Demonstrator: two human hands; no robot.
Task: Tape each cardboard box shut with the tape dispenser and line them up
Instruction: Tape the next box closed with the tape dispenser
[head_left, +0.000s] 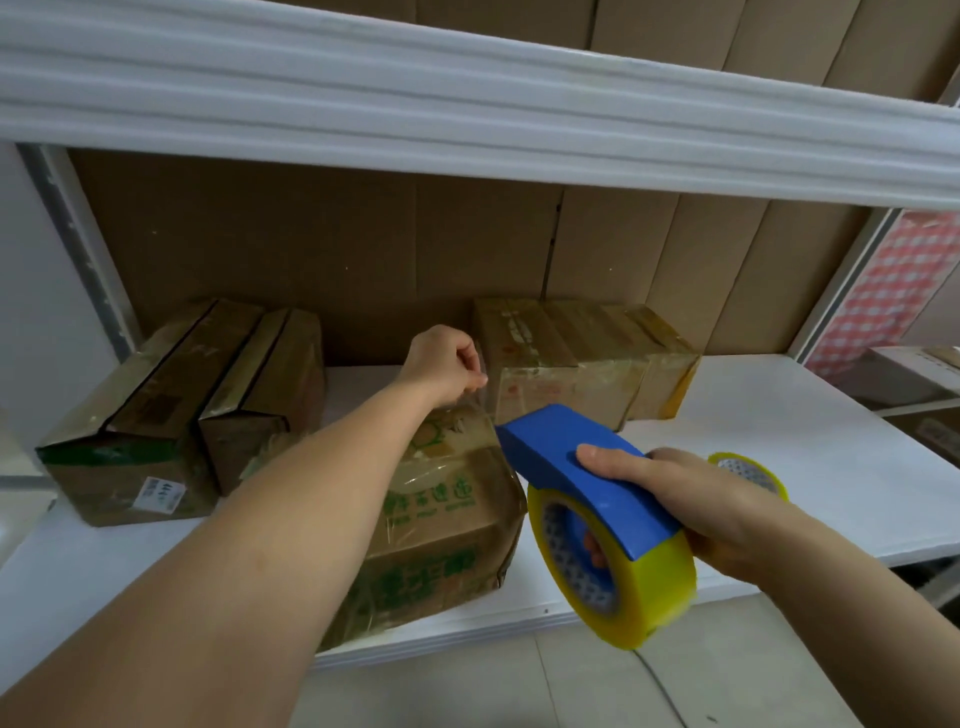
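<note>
Left hand (445, 368) pinching tape end (470, 410) over far edge of front box (447, 512) on shelf (810, 441), apparently anchoring it; right hand (691, 499) gripping dispenser (587, 499) just beside box, apparently keeping strip taut.

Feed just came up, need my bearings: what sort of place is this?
Probably a stockroom or packing area: white shelving backed with cardboard, several taped boxes on it, and a tape dispenser in the right hand.
</note>
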